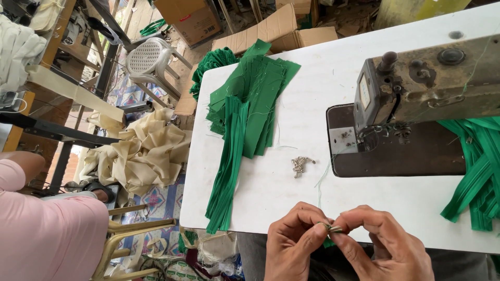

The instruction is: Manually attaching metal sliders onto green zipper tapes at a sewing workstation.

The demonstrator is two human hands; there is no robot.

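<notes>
White tabletop [291,93] fills the middle of the frame, with a worn metal sewing machine [416,88] at the upper right and a stack of green fabric strips [245,114] left of centre. Cream cloth [146,151] lies heaped on the floor at the left, and a little pile of metal zipper sliders [300,165] sits on the table near the centre. At the bottom edge, the left hand [291,242] and right hand [380,242] meet, fingertips of both pinched on one small metal slider [329,227] with a bit of green tape under it.
</notes>
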